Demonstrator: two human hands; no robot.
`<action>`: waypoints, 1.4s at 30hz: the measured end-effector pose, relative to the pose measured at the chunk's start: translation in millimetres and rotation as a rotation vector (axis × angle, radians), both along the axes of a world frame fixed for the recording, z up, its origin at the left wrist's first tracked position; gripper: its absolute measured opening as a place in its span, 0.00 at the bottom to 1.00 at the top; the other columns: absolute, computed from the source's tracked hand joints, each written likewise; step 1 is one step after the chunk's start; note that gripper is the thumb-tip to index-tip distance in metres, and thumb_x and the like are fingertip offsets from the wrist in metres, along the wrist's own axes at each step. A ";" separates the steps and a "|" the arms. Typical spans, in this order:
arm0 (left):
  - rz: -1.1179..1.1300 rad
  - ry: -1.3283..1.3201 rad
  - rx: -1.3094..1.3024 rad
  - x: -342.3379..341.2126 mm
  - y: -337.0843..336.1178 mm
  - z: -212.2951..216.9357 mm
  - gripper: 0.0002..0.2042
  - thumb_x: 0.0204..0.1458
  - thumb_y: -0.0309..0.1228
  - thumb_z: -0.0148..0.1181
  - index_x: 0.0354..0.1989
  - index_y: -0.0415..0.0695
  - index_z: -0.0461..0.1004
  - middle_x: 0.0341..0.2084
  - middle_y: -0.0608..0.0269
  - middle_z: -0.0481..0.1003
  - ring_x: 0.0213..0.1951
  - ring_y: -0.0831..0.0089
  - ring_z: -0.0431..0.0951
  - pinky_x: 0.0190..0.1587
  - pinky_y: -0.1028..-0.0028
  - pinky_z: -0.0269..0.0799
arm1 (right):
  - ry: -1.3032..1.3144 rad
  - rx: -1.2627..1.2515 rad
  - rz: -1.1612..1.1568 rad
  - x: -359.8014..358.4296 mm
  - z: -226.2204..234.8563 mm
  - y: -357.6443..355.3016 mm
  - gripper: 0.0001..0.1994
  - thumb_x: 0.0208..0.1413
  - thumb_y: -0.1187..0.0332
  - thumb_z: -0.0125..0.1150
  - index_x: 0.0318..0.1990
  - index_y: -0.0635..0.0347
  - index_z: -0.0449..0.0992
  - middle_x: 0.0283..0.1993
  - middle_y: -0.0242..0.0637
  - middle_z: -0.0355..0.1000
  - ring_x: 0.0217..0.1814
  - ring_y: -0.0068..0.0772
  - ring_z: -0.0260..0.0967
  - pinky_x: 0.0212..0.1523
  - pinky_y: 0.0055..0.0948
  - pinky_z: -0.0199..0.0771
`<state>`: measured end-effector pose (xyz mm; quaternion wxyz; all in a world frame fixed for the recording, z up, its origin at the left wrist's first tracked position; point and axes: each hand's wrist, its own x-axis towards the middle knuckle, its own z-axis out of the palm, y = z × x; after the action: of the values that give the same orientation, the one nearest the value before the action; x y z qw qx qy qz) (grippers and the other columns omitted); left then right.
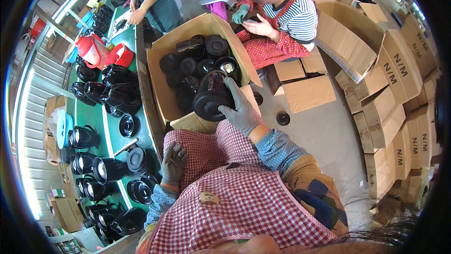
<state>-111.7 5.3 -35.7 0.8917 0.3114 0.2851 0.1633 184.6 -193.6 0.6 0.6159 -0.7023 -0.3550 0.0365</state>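
Black round plastic jug base [212, 98] is clasped in my gloved right hand [240, 109] over the open cardboard box [159, 61]. My left hand [174, 164] rests loose on my apron. Next, I judge, it needs carrying left to the green table [101, 127].

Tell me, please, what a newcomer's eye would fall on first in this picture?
Probably the open cardboard box at centre, full of black round parts, where the gloved right hand has its grip on a large black jug at the box's near edge. Next, the green conveyor belt on the left, crowded with more black jugs and lids, beside which the left hand rests on the red-checked apron.
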 end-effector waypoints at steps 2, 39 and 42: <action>-0.039 -0.027 -0.023 3.4 1.1 -0.7 0.15 0.69 0.41 0.51 0.59 0.51 0.70 0.41 0.68 0.71 0.43 0.70 0.73 0.48 0.69 0.73 | 0.041 0.022 -0.009 11.4 -3.7 5.3 0.47 0.45 0.75 0.70 0.75 0.63 0.53 0.76 0.54 0.55 0.79 0.50 0.51 0.76 0.37 0.53; -0.122 -0.381 -0.243 -21.7 6.0 7.9 0.23 0.69 0.43 0.49 0.67 0.44 0.66 0.60 0.52 0.74 0.57 0.57 0.78 0.60 0.58 0.75 | 0.174 -0.128 -0.151 179.1 25.1 258.1 0.48 0.43 0.67 0.73 0.75 0.56 0.56 0.71 0.45 0.67 0.73 0.44 0.64 0.70 0.34 0.64; -0.125 -0.372 -0.226 -21.2 5.5 7.3 0.23 0.69 0.46 0.48 0.66 0.47 0.67 0.57 0.55 0.75 0.54 0.58 0.78 0.57 0.57 0.74 | 0.181 -0.106 -0.155 191.4 10.9 262.3 0.48 0.43 0.68 0.73 0.75 0.56 0.57 0.70 0.46 0.67 0.73 0.43 0.65 0.69 0.34 0.64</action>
<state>-132.9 10.8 -28.4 0.9665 0.1911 0.1121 0.1295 376.0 68.7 11.5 0.6082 -0.7532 -0.2404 0.0706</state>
